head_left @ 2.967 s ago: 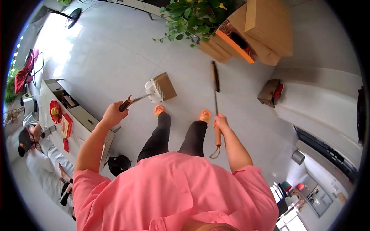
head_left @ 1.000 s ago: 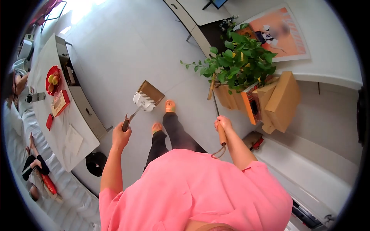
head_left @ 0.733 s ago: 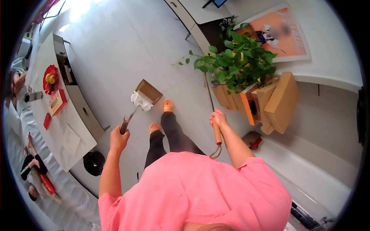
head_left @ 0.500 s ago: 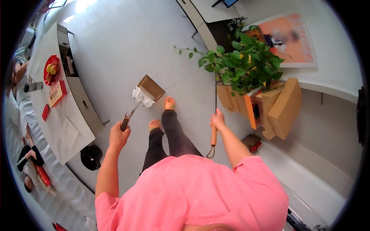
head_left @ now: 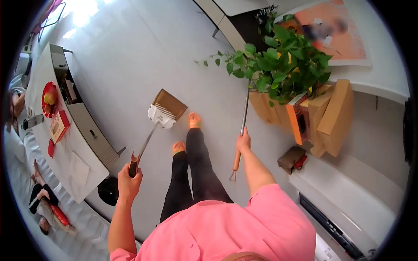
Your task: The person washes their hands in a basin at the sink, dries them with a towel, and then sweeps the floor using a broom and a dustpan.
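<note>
Left hand (head_left: pixel 129 180): closed round handle of dustpan (head_left: pixel 163 114), pan on floor (head_left: pixel 130 65) before the feet. Right hand (head_left: pixel 244 141): gripping broom (head_left: pixel 245 113), far end hidden under plant (head_left: pixel 283 65).

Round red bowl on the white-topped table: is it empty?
Not empty: yellow fruit sits in the bowl, red rim showing around it.

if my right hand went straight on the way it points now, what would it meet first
Your right hand would likely meet the trailing, green-leaved plant first, though depth is unclear and it might pass beneath the leaves.
</note>
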A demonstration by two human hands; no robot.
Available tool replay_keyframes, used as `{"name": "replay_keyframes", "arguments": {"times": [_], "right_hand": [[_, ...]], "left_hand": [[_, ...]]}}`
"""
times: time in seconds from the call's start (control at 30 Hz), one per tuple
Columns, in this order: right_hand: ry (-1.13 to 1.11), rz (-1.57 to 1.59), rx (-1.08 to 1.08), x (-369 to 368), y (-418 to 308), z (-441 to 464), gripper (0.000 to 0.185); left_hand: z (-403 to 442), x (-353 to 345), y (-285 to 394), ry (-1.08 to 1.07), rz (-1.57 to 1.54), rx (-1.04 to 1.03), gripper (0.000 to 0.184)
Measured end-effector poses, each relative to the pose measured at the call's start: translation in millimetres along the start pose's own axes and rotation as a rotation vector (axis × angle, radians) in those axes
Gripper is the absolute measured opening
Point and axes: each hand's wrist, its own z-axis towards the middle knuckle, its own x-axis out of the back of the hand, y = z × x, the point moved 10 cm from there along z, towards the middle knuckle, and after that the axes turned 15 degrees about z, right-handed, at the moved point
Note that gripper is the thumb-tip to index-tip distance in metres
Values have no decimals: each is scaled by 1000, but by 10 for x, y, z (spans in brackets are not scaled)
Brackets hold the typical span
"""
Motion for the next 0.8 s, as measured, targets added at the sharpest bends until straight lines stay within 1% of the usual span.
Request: {"name": "replay_keyframes", "arguments": {"times": [0.03, 0.07, 0.13, 0.23, 0.33, 0.43, 0.53, 0.63, 0.73, 0.77, 0.8], "right_hand": [[18, 81, 18, -44, 46, 118, 56], [-13, 254, -88, -73, 58, 139, 56], [-69, 605, -293, -29, -223, 18, 55], [-217, 814, -286, -43, -444, 51, 54], [-204, 979, -377, 66, -548, -205, 45], [-426, 1068, -362, 43, -570, -528, 40], [-591, 1262, -466, 150, -468, -1056, 41], [-578, 1461, -607, 396, -398, -1598, 49], [-558, 1418, -577, 612, -395, -1958, 51], [-512, 1384, -559, 675, -290, -1956, 51], [-465, 1348, -545, 726, -160, -1916, 52]], "left_hand": [[-9, -40, -46, -9, -9, 10, 15], [-19, -56, -67, -11, -27, 21, 15], [-11, -51, -70, -7, -69, 38, 15], [-4, 62, 53, 66, -74, -61, 16], [9, 89, 103, 59, 5, -84, 16], [5, 106, 78, 95, -16, -93, 17], [25, 99, 32, 55, -2, -69, 17], [66, 79, -26, 82, -17, -90, 18], [54, 64, -7, 3, -37, -35, 19], [70, 50, -20, 6, 8, -64, 19], [56, 53, -34, -18, -30, -57, 19]]}}
